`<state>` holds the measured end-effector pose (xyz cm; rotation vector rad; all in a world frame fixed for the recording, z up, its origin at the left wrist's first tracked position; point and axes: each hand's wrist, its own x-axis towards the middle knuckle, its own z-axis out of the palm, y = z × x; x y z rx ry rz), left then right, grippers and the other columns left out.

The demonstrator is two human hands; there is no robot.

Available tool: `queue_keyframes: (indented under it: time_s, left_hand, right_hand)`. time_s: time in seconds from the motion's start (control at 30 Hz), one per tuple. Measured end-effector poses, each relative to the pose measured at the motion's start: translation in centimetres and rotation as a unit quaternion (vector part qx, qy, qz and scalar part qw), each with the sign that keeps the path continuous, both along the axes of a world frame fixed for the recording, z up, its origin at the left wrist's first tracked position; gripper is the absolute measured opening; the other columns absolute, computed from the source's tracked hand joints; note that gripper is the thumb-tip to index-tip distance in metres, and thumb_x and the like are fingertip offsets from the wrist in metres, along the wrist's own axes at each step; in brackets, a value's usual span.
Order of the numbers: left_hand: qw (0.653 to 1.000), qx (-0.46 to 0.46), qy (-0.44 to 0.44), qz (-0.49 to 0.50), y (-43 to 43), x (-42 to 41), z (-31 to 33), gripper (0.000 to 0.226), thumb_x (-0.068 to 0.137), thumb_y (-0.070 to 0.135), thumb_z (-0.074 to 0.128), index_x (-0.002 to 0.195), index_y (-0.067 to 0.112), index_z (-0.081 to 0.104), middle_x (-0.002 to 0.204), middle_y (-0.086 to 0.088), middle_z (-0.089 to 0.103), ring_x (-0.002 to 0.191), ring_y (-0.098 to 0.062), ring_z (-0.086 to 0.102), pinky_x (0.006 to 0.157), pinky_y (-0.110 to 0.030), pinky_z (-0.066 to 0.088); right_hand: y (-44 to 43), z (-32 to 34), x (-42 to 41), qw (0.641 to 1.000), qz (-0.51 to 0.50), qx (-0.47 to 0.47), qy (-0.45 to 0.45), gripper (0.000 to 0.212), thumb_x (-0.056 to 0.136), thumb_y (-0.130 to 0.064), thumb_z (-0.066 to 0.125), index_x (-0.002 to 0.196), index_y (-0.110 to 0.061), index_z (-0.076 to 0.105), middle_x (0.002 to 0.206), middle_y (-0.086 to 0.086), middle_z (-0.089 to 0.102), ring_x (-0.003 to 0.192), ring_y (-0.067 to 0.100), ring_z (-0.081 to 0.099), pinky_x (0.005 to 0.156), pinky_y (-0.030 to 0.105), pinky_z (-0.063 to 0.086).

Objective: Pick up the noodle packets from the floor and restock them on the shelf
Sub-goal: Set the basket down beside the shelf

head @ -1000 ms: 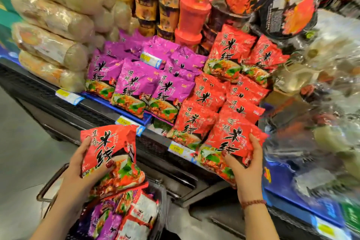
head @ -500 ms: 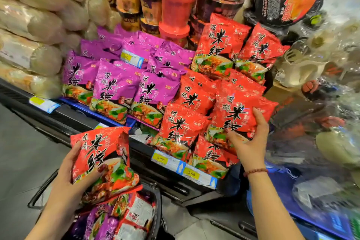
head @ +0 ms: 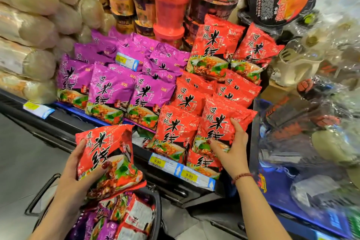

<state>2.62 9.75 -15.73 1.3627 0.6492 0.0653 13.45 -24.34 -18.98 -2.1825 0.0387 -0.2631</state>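
Observation:
My left hand grips a red noodle packet over a black basket that holds several more red and purple packets. My right hand holds another red noodle packet against the red stack at the shelf's front right, thumb on its face and fingers curled round its right side. The shelf carries rows of red packets on the right and purple packets on the left.
Cup and bowl noodles stand stacked behind the packets. Clear-wrapped noodle rolls fill the left. Plastic-bagged goods crowd the right side. Yellow price tags line the shelf edge. Grey floor lies at lower left.
My right hand has lifted its red packet from below the shelf edge up onto the red stack. The left hand has risen slightly with its packet; the view has moved closer to the shelf.

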Motion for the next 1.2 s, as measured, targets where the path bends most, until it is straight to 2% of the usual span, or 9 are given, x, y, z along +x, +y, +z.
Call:
queue_keyframes:
  time_s: [0.13, 0.23, 0.63, 0.77, 0.83, 0.93, 1.03, 1.1, 1.2]
  left_hand:
    - [1.0, -0.003, -0.012, 0.003, 0.6, 0.1, 0.5, 0.081, 0.066, 0.015, 0.073, 0.133, 0.051, 0.046, 0.118, 0.006, 0.057, 0.098, -0.035, 0.066, 0.084, -0.05, 0.052]
    - [1.0, 0.0, -0.017, 0.001, 0.9, 0.1, 0.5, 0.076, 0.071, 0.011, 0.072, 0.13, 0.051, 0.047, 0.116, 0.009, 0.057, 0.099, -0.033, 0.065, 0.081, -0.045, 0.052]
    - [0.998, 0.002, -0.044, -0.049, -0.4, 2.0, -0.1, 0.078, 0.078, 0.002, 0.07, 0.134, 0.05, 0.044, 0.117, 0.008, 0.058, 0.092, -0.022, 0.067, 0.053, -0.022, 0.056]
    - [0.994, 0.009, -0.067, -0.083, -1.2, 3.3, 0.2, 0.079, 0.076, 0.005, 0.071, 0.134, 0.052, 0.044, 0.123, 0.009, 0.057, 0.099, -0.021, 0.066, 0.063, -0.026, 0.057]
    - [0.991, 0.012, -0.086, -0.103, -1.8, 4.5, 0.5, 0.078, 0.076, 0.005, 0.072, 0.132, 0.052, 0.046, 0.126, 0.012, 0.057, 0.106, -0.019, 0.065, 0.073, -0.03, 0.057]
    - [0.984, 0.012, -0.107, -0.146, -3.2, 7.3, 1.1, 0.082, 0.067, 0.013, 0.082, 0.128, 0.056, 0.047, 0.131, 0.013, 0.056, 0.114, -0.018, 0.062, 0.083, -0.033, 0.055]
    - [0.968, 0.029, -0.149, -0.2, -5.5, 10.3, 1.9, 0.089, 0.061, 0.022, 0.089, 0.132, 0.053, 0.047, 0.14, 0.011, 0.051, 0.118, -0.008, 0.059, 0.088, -0.028, 0.055]
    - [0.954, 0.048, -0.182, -0.233, -7.2, 12.4, 2.8, 0.087, 0.071, 0.009, 0.084, 0.139, 0.044, 0.043, 0.141, 0.019, 0.045, 0.117, 0.011, 0.053, 0.086, -0.014, 0.05]
    - [0.928, 0.112, -0.212, -0.284, -9.2, 15.6, 4.0, 0.085, 0.078, 0.012, 0.08, 0.145, 0.042, 0.037, 0.139, 0.033, 0.037, 0.119, 0.024, 0.04, 0.092, -0.004, 0.04]
  right_hand:
    - [0.7, 0.4, -0.8, 0.95, -0.13, -0.276, -0.071, 0.082, 0.077, -0.057, 0.067, 0.147, -0.025, 0.036, 0.154, 0.024, 0.017, 0.142, 0.041, 0.016, 0.112, 0.057, 0.021]
    - [1.0, 1.7, -0.7, 0.909, -0.076, -0.377, -0.16, 0.076, 0.081, -0.057, 0.055, 0.148, -0.026, 0.036, 0.158, 0.017, 0.015, 0.147, 0.037, 0.009, 0.119, 0.053, -0.002]
    - [1.7, 0.5, 1.9, 0.917, -0.03, -0.397, -0.007, 0.069, 0.081, -0.071, 0.04, 0.144, -0.042, 0.037, 0.159, 0.003, 0.021, 0.146, 0.033, 0.014, 0.109, 0.067, 0.022]
    - [1.5, 1.7, 2.2, 0.906, -0.024, -0.422, 0.001, 0.075, 0.081, -0.077, 0.03, 0.147, -0.044, 0.028, 0.161, 0.004, 0.016, 0.148, 0.033, 0.01, 0.108, 0.069, -0.009]
    - [1.9, 2.7, 1.6, 0.917, -0.031, -0.395, -0.049, 0.072, 0.083, -0.071, 0.036, 0.148, -0.039, 0.031, 0.16, 0.008, 0.019, 0.148, 0.033, 0.013, 0.111, 0.063, -0.012]
    - [4.0, 4.2, 0.0, 0.97, 0.049, -0.207, -0.12, 0.06, 0.089, -0.054, 0.047, 0.145, -0.035, 0.038, 0.154, 0.004, 0.031, 0.141, 0.025, 0.031, 0.114, 0.057, 0.026]
    - [7.1, 5.7, -1.2, 0.99, 0.144, 0.014, -0.004, 0.06, 0.09, -0.052, 0.051, 0.14, -0.063, 0.02, 0.139, -0.033, 0.032, 0.124, 0.005, 0.048, 0.102, 0.034, 0.046]
    - [8.2, 5.8, -1.0, 0.987, 0.147, 0.059, 0.015, 0.066, 0.092, -0.044, 0.057, 0.137, -0.067, 0.015, 0.135, -0.043, 0.026, 0.125, -0.007, 0.041, 0.102, 0.015, 0.038]
    - [8.7, 5.9, 0.1, 0.992, 0.105, 0.071, -0.026, 0.075, 0.093, -0.029, 0.063, 0.141, -0.059, 0.013, 0.148, -0.019, 0.028, 0.135, -0.009, 0.025, 0.1, -0.004, 0.017]
